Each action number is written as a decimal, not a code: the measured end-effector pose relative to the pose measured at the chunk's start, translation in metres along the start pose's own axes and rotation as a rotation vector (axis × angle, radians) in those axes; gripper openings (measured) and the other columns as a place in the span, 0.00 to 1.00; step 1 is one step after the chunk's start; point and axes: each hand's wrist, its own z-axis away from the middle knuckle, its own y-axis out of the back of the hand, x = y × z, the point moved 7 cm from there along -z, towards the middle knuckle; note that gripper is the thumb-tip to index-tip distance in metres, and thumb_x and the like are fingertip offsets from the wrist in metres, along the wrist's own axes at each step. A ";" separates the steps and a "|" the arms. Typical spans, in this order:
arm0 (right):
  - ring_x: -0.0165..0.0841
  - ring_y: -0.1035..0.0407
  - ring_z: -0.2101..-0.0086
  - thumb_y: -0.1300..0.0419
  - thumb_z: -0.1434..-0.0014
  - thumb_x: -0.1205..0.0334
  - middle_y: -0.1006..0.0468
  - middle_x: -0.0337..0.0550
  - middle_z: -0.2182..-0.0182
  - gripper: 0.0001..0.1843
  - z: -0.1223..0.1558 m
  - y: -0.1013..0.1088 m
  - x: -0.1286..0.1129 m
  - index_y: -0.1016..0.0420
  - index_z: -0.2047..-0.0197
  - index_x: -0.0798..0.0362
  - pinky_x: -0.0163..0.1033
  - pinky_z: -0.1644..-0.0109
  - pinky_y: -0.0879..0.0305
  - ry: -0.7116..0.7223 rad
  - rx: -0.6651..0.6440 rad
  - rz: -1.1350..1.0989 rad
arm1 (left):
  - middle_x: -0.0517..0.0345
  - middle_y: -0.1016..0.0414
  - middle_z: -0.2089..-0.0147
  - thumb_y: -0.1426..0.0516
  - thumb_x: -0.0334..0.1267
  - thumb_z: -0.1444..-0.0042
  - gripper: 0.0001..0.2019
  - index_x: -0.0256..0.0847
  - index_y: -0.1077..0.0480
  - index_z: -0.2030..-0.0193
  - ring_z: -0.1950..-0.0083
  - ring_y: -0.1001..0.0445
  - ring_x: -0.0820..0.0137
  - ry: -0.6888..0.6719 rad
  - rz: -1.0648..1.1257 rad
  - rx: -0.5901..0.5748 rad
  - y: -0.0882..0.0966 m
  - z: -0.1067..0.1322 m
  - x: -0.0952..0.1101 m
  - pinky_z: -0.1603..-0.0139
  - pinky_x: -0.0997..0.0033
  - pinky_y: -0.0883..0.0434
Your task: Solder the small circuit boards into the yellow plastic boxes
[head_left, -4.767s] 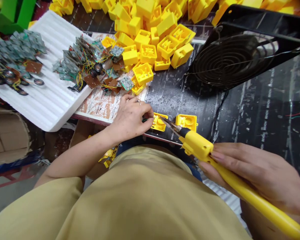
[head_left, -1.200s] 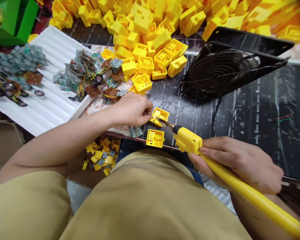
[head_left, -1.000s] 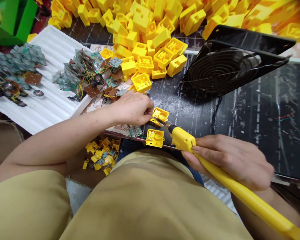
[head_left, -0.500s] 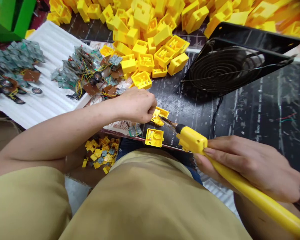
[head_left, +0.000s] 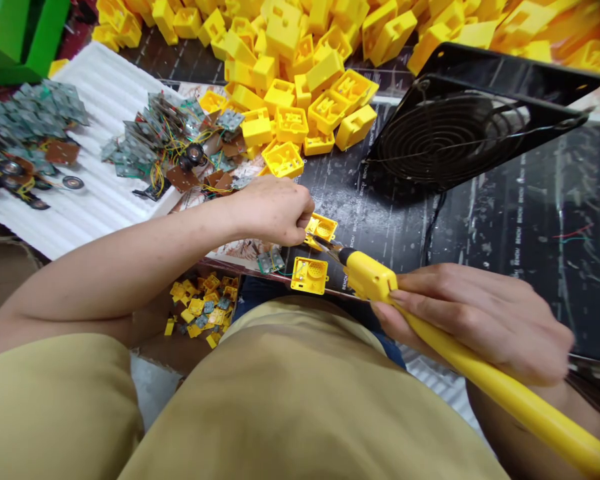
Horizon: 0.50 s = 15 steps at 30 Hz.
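Left hand (head_left: 270,210): fingers bunched together, pinched on the left edge of an open yellow housing (head_left: 321,229), a small square moulded-plastic shell, hollow side up, on the black mat (head_left: 380,207) near the table's front edge.

Right hand (head_left: 480,320): fingers closed in a pen-like grip round the soldering iron (head_left: 367,279), with its glossy yellow blocky collar, long round handle and thin metal tip laid against the housing's near rim.

Just in front, at the table edge: second housing (head_left: 309,275) with a round perforated grille, beside a small green circuit board (head_left: 271,260).

Behind: heap of yellow shells (head_left: 290,67), wired boards (head_left: 165,140) on ribbed white foam (head_left: 95,207), black wire-guarded fan (head_left: 450,133).

Against half a second earlier: iron and right hand shifted left, tip closer in; second housing unmoved.
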 end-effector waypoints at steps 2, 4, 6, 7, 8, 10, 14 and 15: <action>0.26 0.28 0.71 0.37 0.37 0.66 0.22 0.40 0.71 0.04 0.003 0.003 0.004 0.28 0.64 0.52 0.34 0.66 0.27 -0.081 -0.021 0.037 | 0.58 0.21 0.69 0.44 0.37 0.48 0.11 0.44 0.20 0.62 0.65 0.25 0.66 0.001 0.008 -0.005 -0.001 0.000 0.000 0.65 0.70 0.39; 0.25 0.28 0.72 0.40 0.34 0.62 0.23 0.40 0.72 0.07 0.005 0.006 0.007 0.28 0.65 0.52 0.32 0.66 0.28 -0.118 -0.029 0.075 | 0.58 0.21 0.68 0.44 0.37 0.48 0.11 0.44 0.20 0.62 0.64 0.25 0.66 0.004 0.015 -0.004 -0.001 -0.001 -0.001 0.64 0.70 0.38; 0.24 0.29 0.73 0.41 0.33 0.59 0.24 0.39 0.73 0.09 0.006 0.007 0.007 0.29 0.66 0.51 0.31 0.68 0.29 -0.110 -0.030 0.094 | 0.58 0.21 0.68 0.44 0.37 0.48 0.11 0.44 0.20 0.62 0.64 0.25 0.67 0.002 0.018 -0.001 0.000 -0.001 -0.001 0.64 0.70 0.37; 0.24 0.29 0.73 0.41 0.33 0.59 0.24 0.39 0.73 0.10 0.006 0.007 0.008 0.29 0.67 0.51 0.31 0.68 0.29 -0.114 -0.025 0.100 | 0.59 0.21 0.69 0.44 0.37 0.48 0.11 0.44 0.20 0.62 0.65 0.25 0.67 0.001 0.016 -0.001 0.000 -0.001 -0.001 0.64 0.70 0.38; 0.24 0.29 0.74 0.41 0.33 0.59 0.24 0.39 0.74 0.10 0.006 0.007 0.009 0.29 0.67 0.50 0.31 0.69 0.30 -0.116 -0.017 0.103 | 0.59 0.21 0.69 0.44 0.37 0.48 0.11 0.44 0.20 0.62 0.65 0.25 0.67 -0.002 0.012 -0.001 0.000 -0.001 0.000 0.65 0.71 0.38; 0.25 0.28 0.74 0.41 0.33 0.59 0.23 0.38 0.73 0.07 0.006 0.007 0.011 0.29 0.65 0.49 0.31 0.71 0.31 -0.127 0.015 0.098 | 0.59 0.21 0.69 0.44 0.37 0.48 0.11 0.44 0.20 0.63 0.66 0.25 0.67 -0.004 0.003 -0.001 0.000 -0.001 0.000 0.67 0.71 0.39; 0.26 0.27 0.73 0.39 0.34 0.61 0.23 0.37 0.72 0.06 0.006 0.005 0.013 0.30 0.54 0.47 0.31 0.71 0.31 -0.128 0.087 0.036 | 0.58 0.20 0.67 0.44 0.38 0.46 0.11 0.44 0.20 0.62 0.64 0.24 0.67 -0.006 -0.003 0.006 0.000 0.001 0.000 0.67 0.71 0.39; 0.26 0.27 0.73 0.40 0.34 0.60 0.23 0.37 0.72 0.08 0.007 0.004 0.015 0.30 0.52 0.48 0.30 0.70 0.31 -0.140 0.090 0.033 | 0.58 0.20 0.67 0.44 0.38 0.46 0.11 0.44 0.20 0.62 0.63 0.24 0.67 -0.004 -0.002 0.012 0.001 0.002 0.000 0.67 0.71 0.38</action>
